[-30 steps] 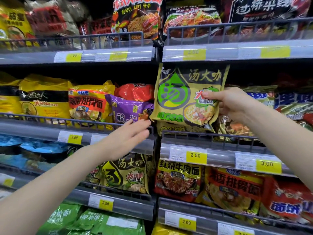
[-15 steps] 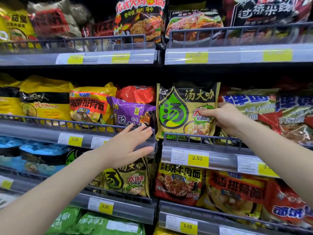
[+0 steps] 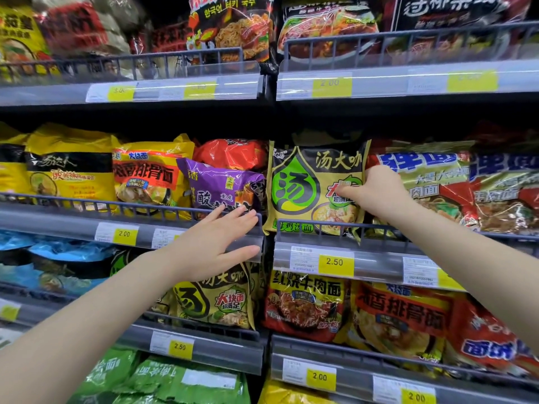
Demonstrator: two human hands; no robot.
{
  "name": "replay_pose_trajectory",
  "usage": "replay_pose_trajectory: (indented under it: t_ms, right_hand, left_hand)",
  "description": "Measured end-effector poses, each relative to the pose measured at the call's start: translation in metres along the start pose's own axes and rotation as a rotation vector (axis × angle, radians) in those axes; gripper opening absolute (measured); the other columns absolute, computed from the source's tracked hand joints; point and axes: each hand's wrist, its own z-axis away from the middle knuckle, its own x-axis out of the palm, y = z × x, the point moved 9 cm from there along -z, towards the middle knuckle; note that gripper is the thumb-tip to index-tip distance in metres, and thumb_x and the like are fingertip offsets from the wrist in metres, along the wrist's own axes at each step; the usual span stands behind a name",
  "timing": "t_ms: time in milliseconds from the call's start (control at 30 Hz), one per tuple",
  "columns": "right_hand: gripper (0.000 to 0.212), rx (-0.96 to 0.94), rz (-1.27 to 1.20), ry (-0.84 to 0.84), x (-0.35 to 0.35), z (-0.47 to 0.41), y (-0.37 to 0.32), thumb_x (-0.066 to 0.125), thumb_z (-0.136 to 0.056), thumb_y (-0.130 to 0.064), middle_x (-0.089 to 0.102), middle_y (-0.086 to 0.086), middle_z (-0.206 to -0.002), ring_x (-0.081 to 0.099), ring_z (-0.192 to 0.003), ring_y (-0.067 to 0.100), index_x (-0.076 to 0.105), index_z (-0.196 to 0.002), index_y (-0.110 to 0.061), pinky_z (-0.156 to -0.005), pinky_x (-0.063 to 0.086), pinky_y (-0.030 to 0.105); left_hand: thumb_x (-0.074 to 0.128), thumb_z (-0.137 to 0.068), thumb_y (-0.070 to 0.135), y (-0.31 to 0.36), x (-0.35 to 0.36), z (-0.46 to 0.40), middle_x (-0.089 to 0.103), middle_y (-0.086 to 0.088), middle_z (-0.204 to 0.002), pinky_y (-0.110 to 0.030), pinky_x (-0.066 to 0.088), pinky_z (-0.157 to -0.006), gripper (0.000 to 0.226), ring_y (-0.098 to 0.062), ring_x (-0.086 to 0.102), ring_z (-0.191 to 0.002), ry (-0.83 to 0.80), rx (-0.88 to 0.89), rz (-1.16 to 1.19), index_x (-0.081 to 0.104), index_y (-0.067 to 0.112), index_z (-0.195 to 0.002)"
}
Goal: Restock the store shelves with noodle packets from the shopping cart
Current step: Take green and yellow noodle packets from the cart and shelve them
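My right hand [image 3: 379,191] seemingly pinches the olive-yellow plastic noodle packet [image 3: 309,185]; my left hand [image 3: 215,243] rests flat, fingers straight, on the grey shelf rail [image 3: 87,225].

R hand [image 3: 379,191] grips olive noodle pkt [image 3: 306,182] upright on shelf [image 3: 373,258]; L hand [image 3: 221,240] flat on rail at 8 o'clock.

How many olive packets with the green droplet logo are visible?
2: one olive droplet-logo packet gripped by the right hand on the middle shelf, another below the left hand. More may sit behind.
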Motion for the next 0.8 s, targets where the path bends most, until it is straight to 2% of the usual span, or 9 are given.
replay_pose_trajectory:
  t_ms: [67, 133, 200, 233, 300, 500, 600, 700, 800]
  right_hand:
    - [0.035, -0.050, 0.085, 0.060, -0.005, 0.007, -0.008, 0.072, -0.081, -0.033, 0.055, 0.008, -0.074, 0.051, -0.063, 0.017, 0.049, -0.077, -0.006, -0.046, 0.037, 0.023]
    - [0.032, -0.096, 0.136, 0.107, -0.008, 0.015, -0.015, 0.070, -0.083, -0.020, 0.060, 0.014, -0.095, 0.057, -0.077, 0.024, 0.049, -0.100, -0.003, -0.054, 0.046, 0.027]
    - [0.063, -0.174, 0.241, 0.148, -0.009, 0.026, -0.022, 0.065, -0.084, -0.010, 0.046, 0.021, -0.135, 0.051, -0.117, 0.033, 0.031, -0.136, 0.001, -0.088, 0.050, 0.038]
    - [0.075, -0.248, 0.321, 0.179, -0.008, 0.033, -0.028, 0.063, -0.086, -0.010, 0.030, 0.021, -0.148, 0.034, -0.135, 0.033, 0.018, -0.145, 0.001, -0.106, 0.038, 0.039]
    - [0.073, -0.431, 0.456, 0.217, -0.001, 0.051, -0.043, 0.057, -0.090, -0.015, 0.018, 0.020, -0.155, 0.016, -0.145, 0.033, 0.014, -0.148, 0.002, -0.118, 0.018, 0.039]
    - [0.048, -0.837, 0.434, 0.112, 0.045, 0.099, -0.097, 0.057, -0.086, -0.020, 0.057, 0.016, -0.133, 0.051, -0.126, 0.033, 0.054, -0.130, -0.001, -0.107, 0.031, 0.043]
    - [0.047, -0.976, 0.380, 0.021, 0.075, 0.117, -0.132, 0.049, -0.084, -0.026, 0.064, 0.006, -0.125, 0.059, -0.118, 0.023, 0.060, -0.125, -0.007, -0.107, 0.036, 0.034]
    - [0.046, -1.055, 0.296, -0.071, 0.101, 0.121, -0.163, 0.041, -0.083, -0.029, 0.070, 0.003, -0.113, 0.065, -0.107, 0.020, 0.065, -0.117, -0.010, -0.100, 0.044, 0.033]
    - [0.034, -1.083, 0.204, -0.193, 0.125, 0.117, -0.188, 0.052, -0.077, -0.027, 0.072, -0.002, -0.097, 0.069, -0.090, 0.017, 0.070, -0.103, -0.014, -0.083, 0.055, 0.030]
  left_hand:
    - [-0.005, -0.070, 0.080, -0.001, 0.001, 0.000, 0.010, 0.013, -0.155, -0.015, -0.016, -0.107, 0.099, 0.009, -0.010, -0.135, 0.001, 0.006, -0.007, 0.014, 0.023, -0.149]
    - [-0.006, -0.069, 0.081, -0.002, 0.001, 0.000, 0.011, 0.012, -0.156, -0.018, -0.014, -0.110, 0.102, 0.007, -0.009, -0.136, -0.001, 0.012, -0.015, 0.015, 0.023, -0.149]
    - [-0.005, -0.070, 0.081, -0.001, 0.002, 0.001, 0.011, 0.011, -0.156, -0.021, -0.012, -0.112, 0.102, 0.005, -0.007, -0.138, 0.000, 0.014, -0.019, 0.015, 0.022, -0.149]
    - [-0.004, -0.071, 0.080, -0.001, 0.002, 0.001, 0.010, 0.011, -0.156, -0.022, -0.012, -0.113, 0.100, 0.004, -0.007, -0.138, 0.000, 0.013, -0.020, 0.015, 0.022, -0.149]
    - [0.002, -0.075, 0.076, -0.001, 0.004, 0.001, 0.009, 0.012, -0.156, -0.023, -0.011, -0.113, 0.093, 0.003, -0.008, -0.139, 0.003, 0.007, -0.030, 0.014, 0.022, -0.150]
    - [0.026, -0.086, 0.064, -0.006, 0.007, 0.010, -0.004, 0.017, -0.154, -0.022, -0.013, -0.112, 0.079, 0.003, -0.011, -0.140, -0.027, -0.011, -0.103, 0.002, 0.024, -0.150]
    - [0.029, -0.089, 0.061, -0.025, 0.003, 0.028, -0.003, 0.019, -0.151, -0.021, -0.014, -0.111, 0.074, 0.002, -0.006, -0.141, -0.031, -0.061, -0.150, 0.005, 0.027, -0.150]
    - [0.026, -0.088, 0.064, -0.051, -0.005, 0.052, 0.013, 0.009, -0.154, -0.027, -0.008, -0.114, 0.075, -0.006, 0.010, -0.144, -0.074, -0.130, -0.183, 0.020, 0.022, -0.149]
    - [0.030, -0.090, 0.059, -0.080, -0.021, 0.081, 0.050, 0.000, -0.140, -0.042, 0.021, -0.109, 0.064, -0.013, 0.047, -0.128, -0.142, -0.177, -0.329, 0.050, 0.017, -0.135]
